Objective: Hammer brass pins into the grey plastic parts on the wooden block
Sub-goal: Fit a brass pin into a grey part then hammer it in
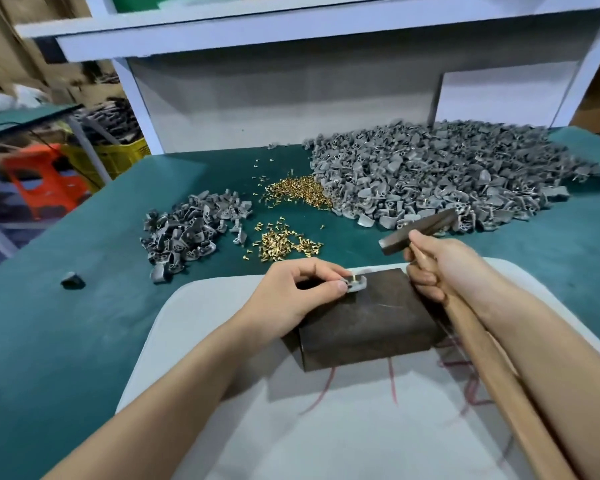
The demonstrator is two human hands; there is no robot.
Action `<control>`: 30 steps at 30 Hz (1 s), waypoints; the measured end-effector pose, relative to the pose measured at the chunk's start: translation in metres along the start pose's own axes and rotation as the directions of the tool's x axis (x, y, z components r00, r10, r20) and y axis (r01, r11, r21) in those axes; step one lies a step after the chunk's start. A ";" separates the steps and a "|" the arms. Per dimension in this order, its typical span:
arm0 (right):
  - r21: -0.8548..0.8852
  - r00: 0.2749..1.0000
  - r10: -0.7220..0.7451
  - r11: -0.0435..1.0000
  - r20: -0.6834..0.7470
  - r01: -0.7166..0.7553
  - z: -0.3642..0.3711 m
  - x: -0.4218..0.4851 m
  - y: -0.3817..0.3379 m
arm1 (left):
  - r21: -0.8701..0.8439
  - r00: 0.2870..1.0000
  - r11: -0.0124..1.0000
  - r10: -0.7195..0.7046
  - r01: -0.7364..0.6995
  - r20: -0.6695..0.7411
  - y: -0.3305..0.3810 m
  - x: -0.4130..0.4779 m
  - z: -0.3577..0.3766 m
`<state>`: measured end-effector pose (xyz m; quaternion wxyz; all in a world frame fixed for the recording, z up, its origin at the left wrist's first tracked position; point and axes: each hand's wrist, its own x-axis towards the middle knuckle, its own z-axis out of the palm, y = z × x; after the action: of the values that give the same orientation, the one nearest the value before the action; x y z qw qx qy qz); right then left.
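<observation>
Head view: the left hand pinches a grey plastic part between thumb and forefinger, holding it on the far corner of the wooden block. A brass pin seems to stand upright in it, though it is small. Just to the right, the right hand is curled round the handle of a hammer close under its raised head. Beyond the left hand, loose brass pins and a small heap of grey parts lie on the bench; beyond the right hand, a large heap.
</observation>
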<state>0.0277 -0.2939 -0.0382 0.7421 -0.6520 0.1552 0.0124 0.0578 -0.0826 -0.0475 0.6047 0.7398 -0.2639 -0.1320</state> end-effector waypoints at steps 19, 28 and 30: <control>0.107 0.994 0.108 0.988 0.013 -0.109 -0.012 0.007 0.002 | 0.733 0.991 0.675 0.020 0.082 -0.129 0.063 0.144 -0.018; 0.115 0.993 0.113 0.987 0.013 -0.114 -0.008 0.009 0.001 | 0.862 0.997 0.502 -0.049 0.069 -0.051 -0.020 0.113 -0.058; 0.130 0.994 0.112 0.985 -0.003 -0.111 -0.009 0.008 0.001 | 0.852 0.995 0.515 -0.025 0.096 -0.097 -0.017 0.120 -0.048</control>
<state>0.0335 -0.3037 -0.0420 0.7801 -0.5928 0.1959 0.0404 0.1853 -0.1066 -0.0374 0.1674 0.9543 -0.2469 0.0204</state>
